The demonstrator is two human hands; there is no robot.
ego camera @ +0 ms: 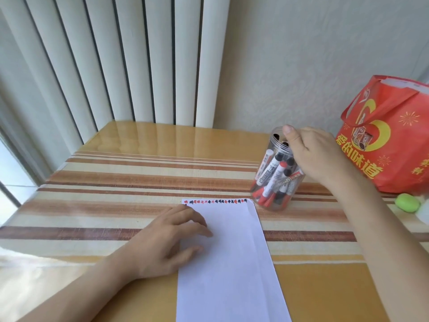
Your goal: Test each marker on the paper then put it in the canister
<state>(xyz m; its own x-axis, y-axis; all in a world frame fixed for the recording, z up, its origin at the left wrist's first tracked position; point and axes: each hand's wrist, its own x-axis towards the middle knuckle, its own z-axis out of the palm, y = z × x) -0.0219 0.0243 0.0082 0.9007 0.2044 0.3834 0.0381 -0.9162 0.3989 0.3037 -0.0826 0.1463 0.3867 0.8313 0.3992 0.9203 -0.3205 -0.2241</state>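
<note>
A white sheet of paper (229, 259) lies on the table in front of me, with a row of small red and black test marks along its far edge. My left hand (171, 238) rests on the paper's left side, fingers spread and relaxed. Just beyond the paper's far right corner stands a clear plastic canister (274, 182) holding several red-capped and black-capped markers (276, 175). My right hand (313, 152) is at the canister's open top, thumb over the rim and fingers wrapped round its right side. No marker shows in either hand.
A red printed gift bag (385, 135) stands at the table's back right. A small green object (407, 202) lies at the right edge. The table (116, 182) carries a striped cloth under a clear cover. White vertical blinds hang behind it.
</note>
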